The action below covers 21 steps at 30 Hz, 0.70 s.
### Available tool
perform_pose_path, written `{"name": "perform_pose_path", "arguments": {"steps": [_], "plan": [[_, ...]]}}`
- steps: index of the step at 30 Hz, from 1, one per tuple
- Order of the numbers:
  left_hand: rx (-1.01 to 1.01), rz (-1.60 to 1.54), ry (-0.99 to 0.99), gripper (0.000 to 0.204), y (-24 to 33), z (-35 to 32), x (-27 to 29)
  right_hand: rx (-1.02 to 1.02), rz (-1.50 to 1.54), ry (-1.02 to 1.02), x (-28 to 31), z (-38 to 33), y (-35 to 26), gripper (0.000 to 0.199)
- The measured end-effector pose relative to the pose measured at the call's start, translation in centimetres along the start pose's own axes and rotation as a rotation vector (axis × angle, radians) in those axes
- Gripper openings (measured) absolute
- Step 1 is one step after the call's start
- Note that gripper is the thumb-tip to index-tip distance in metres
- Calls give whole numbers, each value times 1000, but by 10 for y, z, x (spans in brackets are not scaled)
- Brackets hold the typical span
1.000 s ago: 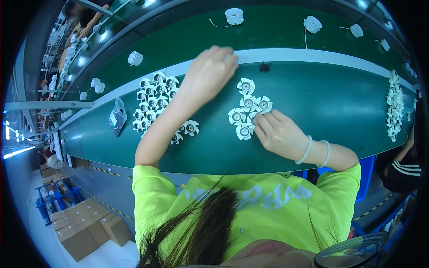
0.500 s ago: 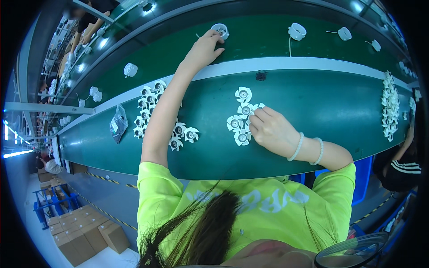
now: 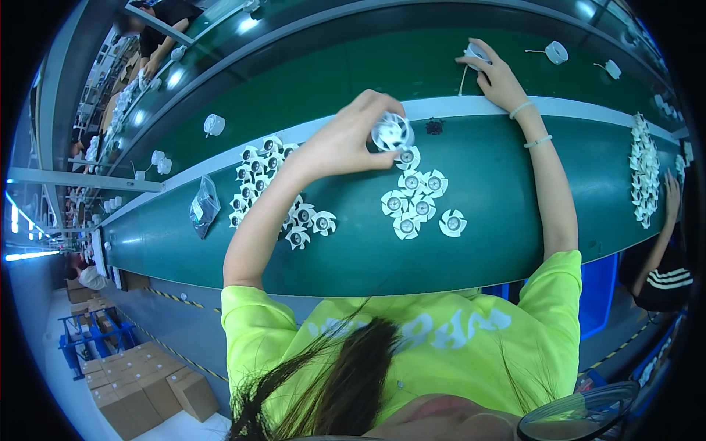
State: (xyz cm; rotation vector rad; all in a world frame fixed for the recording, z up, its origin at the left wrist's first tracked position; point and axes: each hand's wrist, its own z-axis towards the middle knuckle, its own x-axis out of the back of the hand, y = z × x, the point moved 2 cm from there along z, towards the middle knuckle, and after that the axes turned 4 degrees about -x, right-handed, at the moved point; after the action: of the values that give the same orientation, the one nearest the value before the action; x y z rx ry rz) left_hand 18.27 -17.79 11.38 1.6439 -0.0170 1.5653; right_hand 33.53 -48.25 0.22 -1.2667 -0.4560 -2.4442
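Observation:
My left hand [image 3: 351, 140] grips a white round fan housing [image 3: 392, 132] by its side, thumb on the near edge. Curved blades show inside it, somewhat blurred. It hangs over the near side of the belt's pale rail, partly covering a loose white fan wheel [image 3: 406, 157]. Stretched out across the rail, my right hand [image 3: 501, 82] has its fingers round another white housing [image 3: 478, 55] on the far belt, its wire trailing toward me. Between my arms lie several loose fan wheels [image 3: 422, 207], one [image 3: 453, 223] apart from the others. More wheels [image 3: 254, 167] lie beside my left forearm.
A clear bag with dark contents [image 3: 204, 207] lies at the left. Small dark bits [image 3: 434, 127] sit by the pale rail [image 3: 573, 109]. More housings [image 3: 557, 52] rest on the far belt. Stacked white wheels [image 3: 644, 173] stand at the right, near another person's arm [image 3: 664, 228].
My left hand has brought the housing from the far belt toward me. My right hand has left the fan wheels and reached out to the housing on the far belt.

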Motion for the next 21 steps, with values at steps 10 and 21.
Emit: {"name": "perform_pose_path", "arguments": {"steps": [10, 21], "plan": [[129, -151, -196, 55, -18, -10, -28, -413, 1300, -223, 82, -5, -53, 39], [94, -71, -104, 53, -36, -37, -26, 110, 1186, -736, 103, -31, -132, 51]]}}
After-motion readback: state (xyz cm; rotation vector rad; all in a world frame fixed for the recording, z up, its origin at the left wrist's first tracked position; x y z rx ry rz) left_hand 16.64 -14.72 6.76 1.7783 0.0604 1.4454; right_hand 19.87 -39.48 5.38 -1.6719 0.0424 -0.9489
